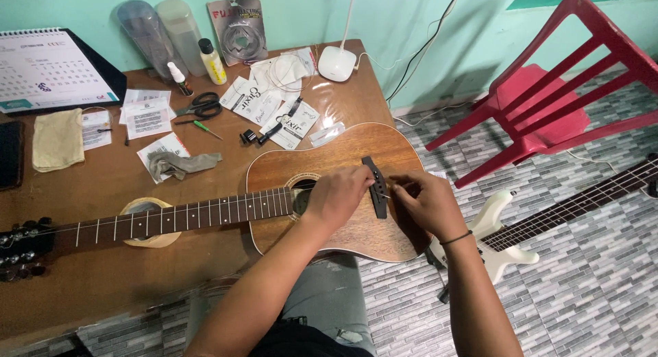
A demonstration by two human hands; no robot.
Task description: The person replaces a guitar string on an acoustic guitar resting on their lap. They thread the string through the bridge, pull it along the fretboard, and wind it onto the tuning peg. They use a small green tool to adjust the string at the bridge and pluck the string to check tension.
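Far left on the table (82, 275): desk calendar (48, 69) propped up, yellow cloth (58, 139) below it, guitar headstock (24, 251) at the edge. Neck (185, 216) runs right over a roll of tape (147, 223). Above it: grey rag (179, 163), scissors (202, 105), small green screwdriver (204, 128), scattered white string packets (264, 103), white lamp base (336, 63). Acoustic guitar body (343, 158) lies flat at the table's right end, overhanging my lap. My left hand (337, 196) rests over the soundhole, fingers curled down onto the top just beside the dark bridge (376, 187); cannot tell whether they grip anything. My right hand (428, 203) sits just right of the bridge, fingers pinched together on something small and pale at the bridge. On the tiled floor beyond: white electric bass (507, 244), red plastic chair (548, 89).
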